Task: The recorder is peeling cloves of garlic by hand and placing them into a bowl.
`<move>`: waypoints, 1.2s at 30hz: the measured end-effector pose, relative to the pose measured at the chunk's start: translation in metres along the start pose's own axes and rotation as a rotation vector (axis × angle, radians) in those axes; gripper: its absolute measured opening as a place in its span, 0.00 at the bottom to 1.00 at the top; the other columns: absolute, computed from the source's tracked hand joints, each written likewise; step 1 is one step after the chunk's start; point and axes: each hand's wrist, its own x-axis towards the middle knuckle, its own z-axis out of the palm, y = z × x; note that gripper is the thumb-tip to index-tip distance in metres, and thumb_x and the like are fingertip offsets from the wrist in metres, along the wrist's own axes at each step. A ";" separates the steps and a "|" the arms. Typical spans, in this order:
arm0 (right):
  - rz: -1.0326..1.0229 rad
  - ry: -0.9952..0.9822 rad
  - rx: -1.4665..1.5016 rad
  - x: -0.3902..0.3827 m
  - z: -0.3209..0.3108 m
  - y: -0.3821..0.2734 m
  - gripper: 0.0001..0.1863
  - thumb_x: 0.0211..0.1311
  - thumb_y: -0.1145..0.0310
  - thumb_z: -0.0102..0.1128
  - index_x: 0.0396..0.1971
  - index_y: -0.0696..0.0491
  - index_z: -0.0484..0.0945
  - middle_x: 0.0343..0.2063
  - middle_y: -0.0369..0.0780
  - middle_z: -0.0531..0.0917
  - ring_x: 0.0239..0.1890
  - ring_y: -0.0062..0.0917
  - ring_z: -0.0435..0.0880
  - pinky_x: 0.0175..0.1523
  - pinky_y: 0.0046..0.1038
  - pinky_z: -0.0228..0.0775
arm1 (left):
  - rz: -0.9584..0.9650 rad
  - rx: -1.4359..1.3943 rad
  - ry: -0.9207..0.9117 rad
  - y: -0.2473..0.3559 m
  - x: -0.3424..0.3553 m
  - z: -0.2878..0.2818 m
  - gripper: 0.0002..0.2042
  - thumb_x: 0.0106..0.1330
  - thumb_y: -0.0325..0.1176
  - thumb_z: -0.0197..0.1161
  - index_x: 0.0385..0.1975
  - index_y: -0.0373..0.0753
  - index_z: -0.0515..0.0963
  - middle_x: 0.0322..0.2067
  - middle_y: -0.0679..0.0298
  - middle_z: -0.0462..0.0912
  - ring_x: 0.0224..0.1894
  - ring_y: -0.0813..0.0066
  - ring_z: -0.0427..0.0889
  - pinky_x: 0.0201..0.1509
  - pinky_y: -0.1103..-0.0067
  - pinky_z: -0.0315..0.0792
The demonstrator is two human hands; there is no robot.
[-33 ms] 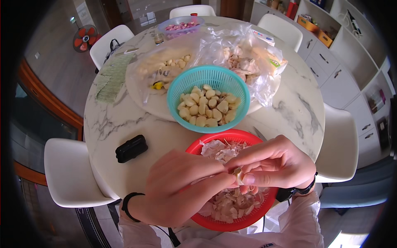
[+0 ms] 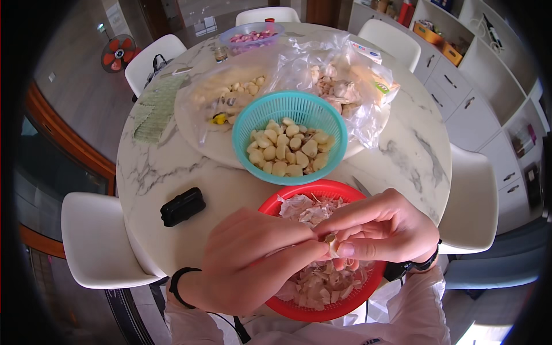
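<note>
A garlic clove (image 2: 332, 246), part of its skin still on, sits between the fingertips of both my hands. My left hand (image 2: 253, 256) pinches it from the left, its fingers pressed together. On the other side my right hand (image 2: 388, 227) grips the clove between thumb and fingers. Directly beneath is a red basket (image 2: 359, 290) full of loose garlic skins (image 2: 325, 284), partly hidden by my hands. Just beyond it stands a turquoise basket (image 2: 244, 155) holding many peeled garlic cloves (image 2: 287, 149).
Behind the baskets, a clear plastic bag (image 2: 368, 123) holds whole garlic bulbs (image 2: 345, 91); another bag (image 2: 195, 98) contains pale cloves. A black case (image 2: 183, 207) lies left on the marble table (image 2: 155, 172). A bowl of purple-pink pieces (image 2: 251, 37) stands at the far edge. White chairs surround the table.
</note>
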 end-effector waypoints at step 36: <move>-0.047 0.154 -0.158 0.005 -0.002 -0.002 0.13 0.60 0.75 0.47 0.44 0.62 0.70 0.34 0.39 0.78 0.31 0.16 0.75 0.32 0.17 0.68 | 0.081 0.114 -0.176 0.002 -0.004 0.011 0.09 0.42 0.26 0.63 0.25 0.36 0.75 0.27 0.67 0.75 0.24 0.73 0.76 0.24 0.80 0.66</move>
